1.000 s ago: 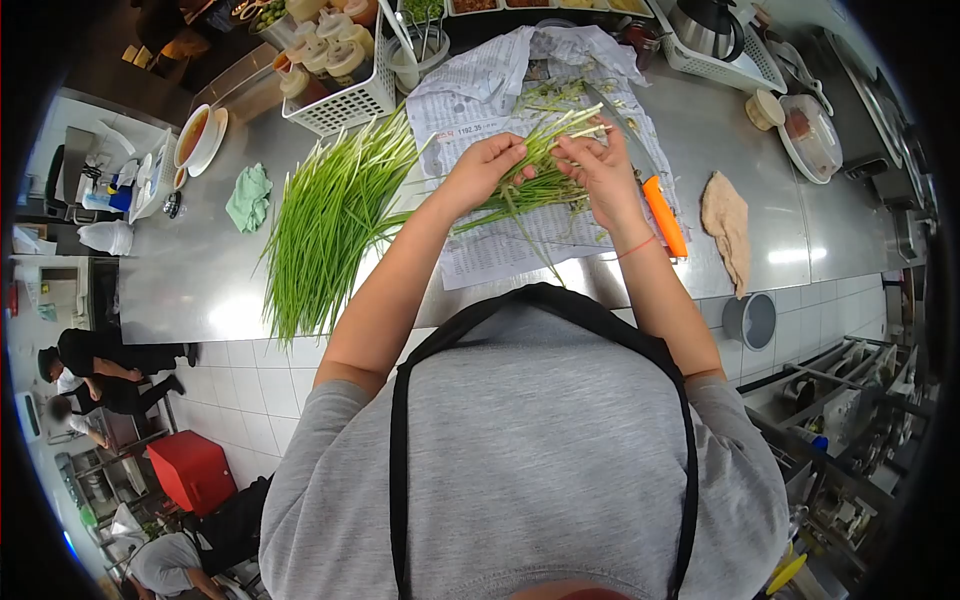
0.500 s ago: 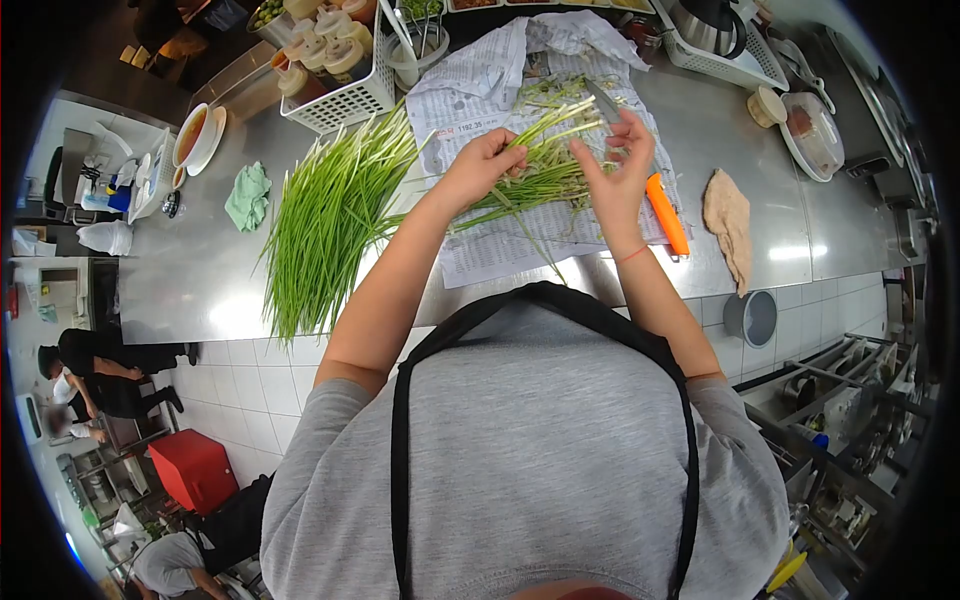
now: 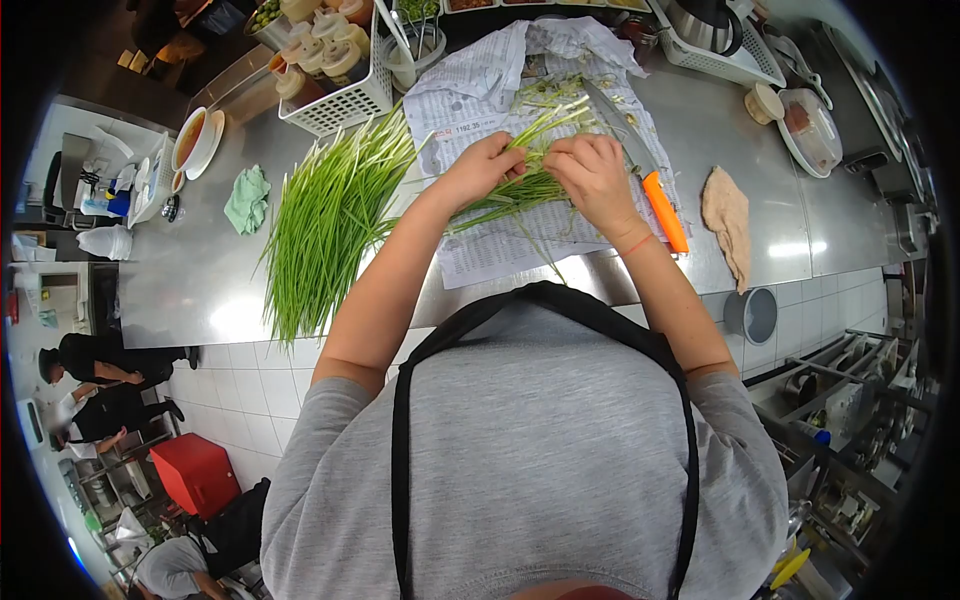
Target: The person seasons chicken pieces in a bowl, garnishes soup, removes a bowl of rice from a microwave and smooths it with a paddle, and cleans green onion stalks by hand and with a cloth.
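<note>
Long green stalks with pale ends are gripped in my left hand (image 3: 484,168), above newspaper (image 3: 480,262). Close beside it, my right hand (image 3: 590,178) is closed, its fingertips pinched at the same stalks (image 3: 535,187); what exactly they pinch is hidden. A large pile of green stalks (image 3: 325,225) lies on the steel counter to the left. Right of my right hand, a knife with an orange handle (image 3: 664,212) rests partly on the newspaper. Loose trimmings (image 3: 560,90) are scattered on the paper beyond my hands.
A green cloth (image 3: 248,199) lies at the left and a tan cloth (image 3: 727,225) at the right. Behind the pile stands a white basket (image 3: 345,108) of bottles. A lidded container (image 3: 810,135) is at the right. Other people (image 3: 95,375) stand at the far left.
My right hand opened and moved right, away from the stalks, then came back left and closed at them. My left hand has kept its hold, nearly in place.
</note>
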`<state>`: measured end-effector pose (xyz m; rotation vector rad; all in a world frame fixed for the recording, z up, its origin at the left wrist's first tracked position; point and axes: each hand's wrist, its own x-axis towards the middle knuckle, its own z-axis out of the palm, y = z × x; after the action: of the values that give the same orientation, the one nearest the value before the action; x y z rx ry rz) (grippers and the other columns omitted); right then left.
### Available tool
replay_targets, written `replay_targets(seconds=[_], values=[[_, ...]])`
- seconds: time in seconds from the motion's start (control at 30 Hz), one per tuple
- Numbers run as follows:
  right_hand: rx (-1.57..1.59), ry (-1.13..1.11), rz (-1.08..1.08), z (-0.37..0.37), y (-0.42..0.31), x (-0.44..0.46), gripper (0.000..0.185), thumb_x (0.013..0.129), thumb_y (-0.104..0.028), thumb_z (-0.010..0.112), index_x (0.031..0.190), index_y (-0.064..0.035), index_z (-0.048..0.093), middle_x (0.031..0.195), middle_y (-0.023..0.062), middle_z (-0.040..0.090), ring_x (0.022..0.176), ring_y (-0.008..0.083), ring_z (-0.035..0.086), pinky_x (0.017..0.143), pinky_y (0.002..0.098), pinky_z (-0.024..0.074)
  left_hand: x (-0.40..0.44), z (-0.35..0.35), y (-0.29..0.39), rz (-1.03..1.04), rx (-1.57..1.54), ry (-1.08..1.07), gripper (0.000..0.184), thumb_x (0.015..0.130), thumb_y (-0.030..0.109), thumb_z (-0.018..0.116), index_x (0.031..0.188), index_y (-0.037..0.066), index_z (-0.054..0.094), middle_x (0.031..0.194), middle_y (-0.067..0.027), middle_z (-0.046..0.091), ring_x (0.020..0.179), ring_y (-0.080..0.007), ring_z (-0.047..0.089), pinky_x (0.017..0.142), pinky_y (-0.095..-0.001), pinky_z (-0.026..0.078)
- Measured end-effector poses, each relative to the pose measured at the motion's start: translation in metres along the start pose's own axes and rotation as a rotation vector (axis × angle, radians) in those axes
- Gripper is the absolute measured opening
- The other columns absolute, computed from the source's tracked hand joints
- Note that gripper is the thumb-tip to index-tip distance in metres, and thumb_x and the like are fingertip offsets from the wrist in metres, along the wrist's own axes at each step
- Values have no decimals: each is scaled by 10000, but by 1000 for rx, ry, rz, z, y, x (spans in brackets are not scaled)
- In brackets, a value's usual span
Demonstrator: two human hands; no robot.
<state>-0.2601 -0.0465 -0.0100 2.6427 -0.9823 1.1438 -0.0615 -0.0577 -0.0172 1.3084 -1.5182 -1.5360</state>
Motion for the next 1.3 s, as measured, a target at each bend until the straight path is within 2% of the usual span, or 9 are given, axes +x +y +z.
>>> replay_targets(seconds=[0.2, 0.43, 0.57, 0.7, 0.8, 1.0, 1.07, 1.2, 1.3], values=[[-38, -61, -7, 1, -5, 1, 168, 737, -114, 623, 886, -110, 545, 976, -3, 545, 932, 187, 500, 837, 361, 339, -4, 3, -1, 23, -17, -162, 248, 887, 267, 562, 888, 22, 521, 687, 0, 509, 595, -71, 458, 545, -209, 388], [-21, -69, 42, -2, 3, 2, 143, 755, -95, 599, 883, -115, 538, 986, 17, 539, 956, 214, 487, 853, 391, 325, -10, -2, 0, 4, -72, -137, 152, 883, 178, 569, 895, 34, 519, 673, 21, 482, 564, -53, 421, 492, -203, 340], [-197, 134, 321, -10, 47, -6, 111, 777, -105, 597, 872, -120, 541, 980, 29, 548, 918, 236, 484, 829, 386, 326, -13, -12, -1, -53, -218, -144, 147, 885, 174, 562, 915, 39, 511, 667, 34, 460, 552, -45, 385, 485, -199, 318], [-254, 180, 414, -22, 84, -16, 107, 790, -145, 611, 872, -120, 547, 976, 30, 542, 915, 240, 491, 820, 408, 347, -16, -20, -1, -83, -230, -122, 147, 891, 177, 553, 922, 42, 506, 682, 35, 463, 566, -41, 388, 492, -191, 314], [-151, 298, 464, -27, 94, -11, 92, 793, -152, 615, 843, -106, 554, 957, 42, 550, 901, 256, 494, 788, 404, 364, -16, -22, 0, -62, -215, -110, 141, 896, 188, 547, 900, 53, 504, 700, 30, 486, 574, -41, 398, 503, -190, 322], [104, 78, 421, -8, 77, 7, 196, 835, -215, 595, 979, -84, 623, 949, 65, 583, 888, 222, 534, 767, 319, 403, -15, -19, 8, -31, -168, -102, 170, 901, 235, 539, 853, 78, 498, 735, 25, 518, 589, -43, 411, 536, -205, 342], [542, 78, 538, -5, 68, 17, 252, 856, -248, 583, 1042, -83, 623, 950, 49, 595, 862, 153, 546, 739, 283, 427, -14, -20, 9, -25, -163, -100, 172, 902, 238, 537, 850, 78, 501, 733, 23, 523, 592, -43, 414, 538, -203, 342], [839, 29, 680, 9, 67, 22, 213, 853, -224, 598, 988, -62, 628, 892, 19, 604, 802, 100, 542, 715, 246, 439, -13, -21, 10, -19, -147, -124, 178, 908, 239, 525, 833, 81, 492, 733, 22, 535, 597, -47, 419, 544, -201, 345], [1044, -190, 662, 2, 74, 25, 165, 844, -168, 611, 959, -52, 623, 846, 5, 604, 764, 87, 542, 724, 222, 440, -15, -23, 13, -24, -160, -133, 179, 902, 245, 537, 841, 79, 510, 727, 22, 530, 596, -43, 417, 543, -198, 342]])
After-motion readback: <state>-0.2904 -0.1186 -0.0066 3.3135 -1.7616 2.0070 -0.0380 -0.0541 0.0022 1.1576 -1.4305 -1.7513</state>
